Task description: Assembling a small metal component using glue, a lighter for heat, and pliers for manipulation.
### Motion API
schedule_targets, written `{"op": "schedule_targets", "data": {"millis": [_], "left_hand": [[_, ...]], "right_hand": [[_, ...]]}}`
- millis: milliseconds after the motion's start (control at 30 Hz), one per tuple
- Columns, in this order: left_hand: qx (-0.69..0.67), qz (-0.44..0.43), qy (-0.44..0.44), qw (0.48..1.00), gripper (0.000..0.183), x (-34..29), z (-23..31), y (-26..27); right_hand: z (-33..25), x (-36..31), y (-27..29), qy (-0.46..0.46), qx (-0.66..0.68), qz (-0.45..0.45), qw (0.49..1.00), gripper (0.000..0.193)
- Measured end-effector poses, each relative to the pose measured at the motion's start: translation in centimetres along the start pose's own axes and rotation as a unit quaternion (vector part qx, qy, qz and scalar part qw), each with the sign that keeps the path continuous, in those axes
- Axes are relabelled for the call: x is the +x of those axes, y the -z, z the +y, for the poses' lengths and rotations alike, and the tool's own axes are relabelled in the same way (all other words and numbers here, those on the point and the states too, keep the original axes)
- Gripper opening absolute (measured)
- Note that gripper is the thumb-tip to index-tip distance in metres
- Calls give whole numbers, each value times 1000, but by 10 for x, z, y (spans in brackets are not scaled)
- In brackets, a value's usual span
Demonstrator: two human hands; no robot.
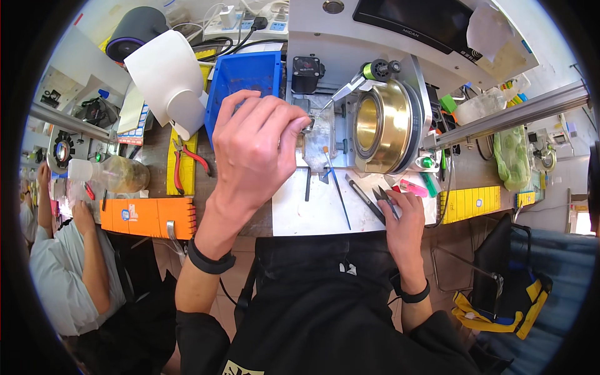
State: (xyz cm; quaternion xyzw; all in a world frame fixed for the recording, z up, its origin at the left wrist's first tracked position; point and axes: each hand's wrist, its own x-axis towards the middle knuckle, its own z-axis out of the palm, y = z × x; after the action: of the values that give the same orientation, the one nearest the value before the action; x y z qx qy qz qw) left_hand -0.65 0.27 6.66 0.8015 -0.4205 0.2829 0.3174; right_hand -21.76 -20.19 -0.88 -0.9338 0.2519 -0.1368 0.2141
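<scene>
My left hand point(253, 147) is raised over the machine's middle, its fingers curled and thumb pressed to the forefinger. The fingertips are by a small metal fixture point(307, 112); whatever they pinch is hidden. Low on the right, my right hand point(405, 222) grips dark pointed tweezers point(385, 199), tips pointing away from me. A utility knife point(362, 197) lies beside them on the white sheet point(294, 215). Further left on it is a thin blue brush point(339, 194). A large brass ring wheel point(400, 125) stands right of the fixture, and a slim metal arm point(344, 92) slants in above.
A blue bin point(215, 94) stands behind my left hand. Red-handled pliers point(180, 164) rest on a yellow strip, near a clear bottle point(122, 174). A white fan-like device point(165, 78) stands behind them. Pink and green pieces point(414, 187) lie near the wheel. Someone sits at far left.
</scene>
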Motion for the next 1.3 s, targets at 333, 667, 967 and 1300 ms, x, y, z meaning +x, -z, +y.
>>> {"op": "schedule_targets", "data": {"millis": [333,667,967,1300], "left_hand": [[-83,-1,56,995,6,-2,-1,-10],[-126,3,84,988,4,0,1,-14],[-181,-25,139,973,5,2,-1,-16],[-203,-36,164,965,6,3,-1,-17]], "right_hand": [[-63,-4,12,235,136,59,960,36],[-134,47,14,240,118,99,959,36],[-143,64,3,229,158,128,952,25],[-140,69,-5,252,167,127,945,24]]}}
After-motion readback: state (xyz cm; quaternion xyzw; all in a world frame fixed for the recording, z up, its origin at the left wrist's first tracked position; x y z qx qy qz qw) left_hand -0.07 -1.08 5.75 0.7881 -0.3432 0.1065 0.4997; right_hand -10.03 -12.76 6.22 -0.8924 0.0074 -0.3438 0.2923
